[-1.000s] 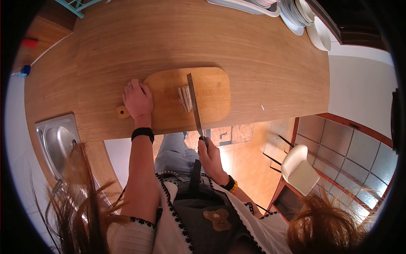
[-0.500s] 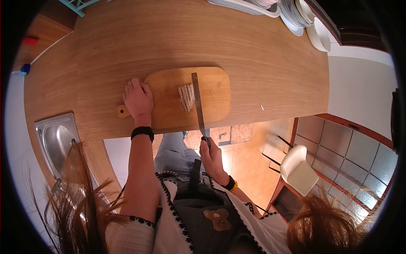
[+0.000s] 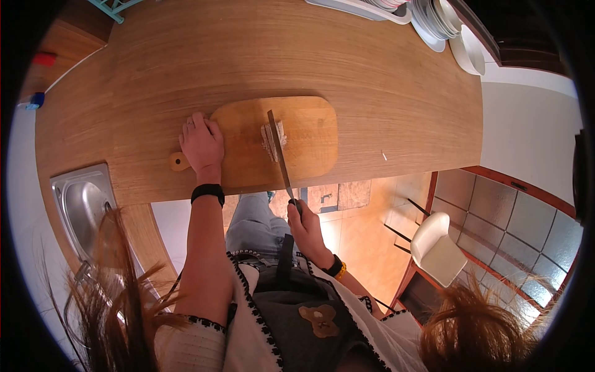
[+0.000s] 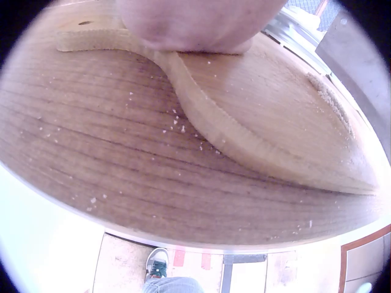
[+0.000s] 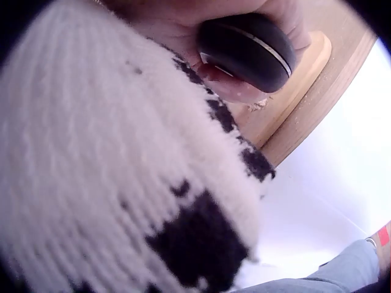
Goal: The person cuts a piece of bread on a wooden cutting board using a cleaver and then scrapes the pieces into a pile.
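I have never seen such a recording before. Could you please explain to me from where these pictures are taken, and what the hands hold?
There is no machine here, only a person's two bare hands. The wide picture looks down from a camera on the head; the two others come from a camera on each wrist. On the wooden countertop lies a cutting board, and on it a small bunch of pale strips. The right hand grips a knife by its black handle, its blade crossing over the strips. The left hand rests on the board's left end.
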The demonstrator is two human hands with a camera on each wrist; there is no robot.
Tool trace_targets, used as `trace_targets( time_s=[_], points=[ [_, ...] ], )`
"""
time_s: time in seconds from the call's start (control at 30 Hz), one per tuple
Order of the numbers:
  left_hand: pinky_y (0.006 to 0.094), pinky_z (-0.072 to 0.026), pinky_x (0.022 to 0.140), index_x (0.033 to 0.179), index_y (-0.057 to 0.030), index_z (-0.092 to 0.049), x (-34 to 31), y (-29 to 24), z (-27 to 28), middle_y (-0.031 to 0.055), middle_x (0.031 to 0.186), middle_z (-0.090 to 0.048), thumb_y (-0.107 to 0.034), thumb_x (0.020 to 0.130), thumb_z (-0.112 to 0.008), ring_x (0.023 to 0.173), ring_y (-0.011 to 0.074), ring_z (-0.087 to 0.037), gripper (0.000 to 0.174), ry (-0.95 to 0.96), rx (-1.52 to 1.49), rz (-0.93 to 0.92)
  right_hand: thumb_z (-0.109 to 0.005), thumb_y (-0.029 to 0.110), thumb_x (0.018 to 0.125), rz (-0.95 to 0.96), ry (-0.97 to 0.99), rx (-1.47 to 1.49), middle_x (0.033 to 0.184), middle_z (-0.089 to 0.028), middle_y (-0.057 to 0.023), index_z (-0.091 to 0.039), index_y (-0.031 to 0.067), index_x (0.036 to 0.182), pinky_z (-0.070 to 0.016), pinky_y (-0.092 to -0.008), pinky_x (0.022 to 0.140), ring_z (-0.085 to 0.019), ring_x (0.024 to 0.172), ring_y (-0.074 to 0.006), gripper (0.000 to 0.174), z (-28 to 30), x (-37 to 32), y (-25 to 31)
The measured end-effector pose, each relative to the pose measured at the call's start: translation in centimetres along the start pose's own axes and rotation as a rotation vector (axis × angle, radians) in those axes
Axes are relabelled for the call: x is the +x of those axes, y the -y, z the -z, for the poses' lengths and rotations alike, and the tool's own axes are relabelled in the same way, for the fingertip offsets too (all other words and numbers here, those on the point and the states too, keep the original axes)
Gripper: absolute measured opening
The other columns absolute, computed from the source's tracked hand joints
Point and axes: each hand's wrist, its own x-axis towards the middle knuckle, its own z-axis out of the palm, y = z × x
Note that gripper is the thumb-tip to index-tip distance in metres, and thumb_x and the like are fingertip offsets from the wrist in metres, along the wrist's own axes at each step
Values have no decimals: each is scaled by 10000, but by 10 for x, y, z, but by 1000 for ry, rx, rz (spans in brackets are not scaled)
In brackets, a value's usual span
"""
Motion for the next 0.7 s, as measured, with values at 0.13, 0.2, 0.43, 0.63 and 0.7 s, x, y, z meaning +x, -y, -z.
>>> trace_targets(
  time_s=[0.13, 0.2, 0.43, 0.63, 0.7],
  points=[
    [426, -433, 728, 870, -79, -513, 1, -2, 2, 104, 897, -616, -151, 877, -464, 864, 301, -571, 88, -9, -9, 5, -452, 217, 996, 22, 13, -46, 601, -426, 10, -456, 18, 830, -324, -252, 480, -377, 541, -66, 259, -1, 4, -5],
    [425, -432, 730, 871, -80, -513, 0, -2, 2, 104, 896, -617, -150, 876, -465, 863, 301, -571, 86, -12, -4, 1, -452, 216, 996, 34, 9, -77, 602, -423, 12, -455, 19, 832, -323, -248, 480, -377, 541, -63, 257, -1, 3, -4],
    [424, -428, 722, 866, -80, -512, 0, 0, -1, 99, 893, -616, -150, 874, -468, 864, 299, -569, 83, -30, -33, -7, -479, 220, 982, 5, -11, 30, 593, -450, -77, -470, 6, 846, -328, -301, 471, -422, 509, -163, 253, 2, 2, -5],
    [426, -431, 728, 871, -78, -510, 1, 0, 2, 101, 898, -615, -149, 878, -468, 865, 301, -567, 83, 22, -9, 19, -455, 210, 997, 6, 9, 10, 606, -402, 35, -448, 35, 834, -290, -233, 451, -353, 522, -43, 240, 2, 3, -7],
    [426, -431, 728, 873, -79, -510, -1, -1, -1, 101, 900, -615, -148, 878, -468, 864, 302, -567, 81, 21, -17, 23, -457, 211, 996, -3, 5, 58, 605, -398, 35, -449, 35, 835, -290, -234, 451, -351, 523, -44, 239, 3, -1, -7]
  ],
)
